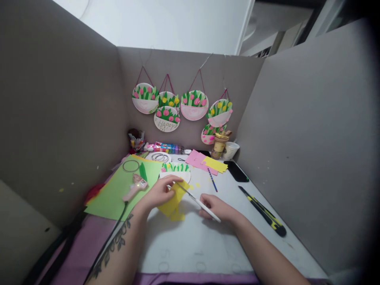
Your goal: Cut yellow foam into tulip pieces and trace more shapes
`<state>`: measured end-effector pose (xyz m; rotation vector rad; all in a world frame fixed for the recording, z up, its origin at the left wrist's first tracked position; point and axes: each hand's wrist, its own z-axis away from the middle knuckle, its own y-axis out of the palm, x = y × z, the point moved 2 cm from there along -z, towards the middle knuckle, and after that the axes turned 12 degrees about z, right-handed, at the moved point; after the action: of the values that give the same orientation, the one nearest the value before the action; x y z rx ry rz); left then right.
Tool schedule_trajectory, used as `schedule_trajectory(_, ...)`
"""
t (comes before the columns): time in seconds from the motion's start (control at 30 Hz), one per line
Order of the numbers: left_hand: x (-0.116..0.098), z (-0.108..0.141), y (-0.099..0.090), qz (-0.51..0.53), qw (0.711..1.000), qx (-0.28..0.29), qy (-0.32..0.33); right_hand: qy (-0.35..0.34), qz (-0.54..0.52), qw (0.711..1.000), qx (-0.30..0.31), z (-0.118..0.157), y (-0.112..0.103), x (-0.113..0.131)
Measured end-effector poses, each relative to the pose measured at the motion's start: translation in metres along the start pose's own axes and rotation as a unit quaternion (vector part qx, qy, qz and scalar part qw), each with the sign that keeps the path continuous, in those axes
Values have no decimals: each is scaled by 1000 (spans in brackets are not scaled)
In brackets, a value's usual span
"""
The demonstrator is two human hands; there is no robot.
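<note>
Over white table (190, 241), pinching yellow paper (173, 203) in left hand (160, 191), likely light, floppy, tearable, best held by edge, and gripping scissors (208, 211) in right hand (221, 206), pointed toward 10 o'clock.

Dim, soft light; dark, blurred right edge.

Yellow paper (173, 204), centre; white-handled scissors (204, 208) at four o'clock. At nine, light green sheets (107, 198) under a pale pink glue gun (135, 189). At one, a blue patterned pencil (212, 180). At twelve, white plates (194, 113) with pink tulips, green leaves. At three, a black-and-yellow cutter (263, 211).
</note>
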<state>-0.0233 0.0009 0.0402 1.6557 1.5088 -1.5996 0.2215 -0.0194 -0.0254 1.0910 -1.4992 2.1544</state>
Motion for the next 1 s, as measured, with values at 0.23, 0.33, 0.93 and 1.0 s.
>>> schedule_trajectory(0.23, 2, 0, 1, 10, 1000, 9, -16, -7, 16, 1000, -4, -1, -1, 0)
schedule_trajectory(0.33, 4, 1, -5, 33, 998, -10, -47, 0, 19, 1000, -3, -1, -5, -4)
schedule_trajectory(0.93, 53, -5, 1, -1, 977, 19, -215, 81, -61, 992, -76, 1, -29, -23)
schedule_trajectory(1.0, 47, -5, -7, -4, 979, -34, -200, 73, -60, 993, -69, 0, -26, -23)
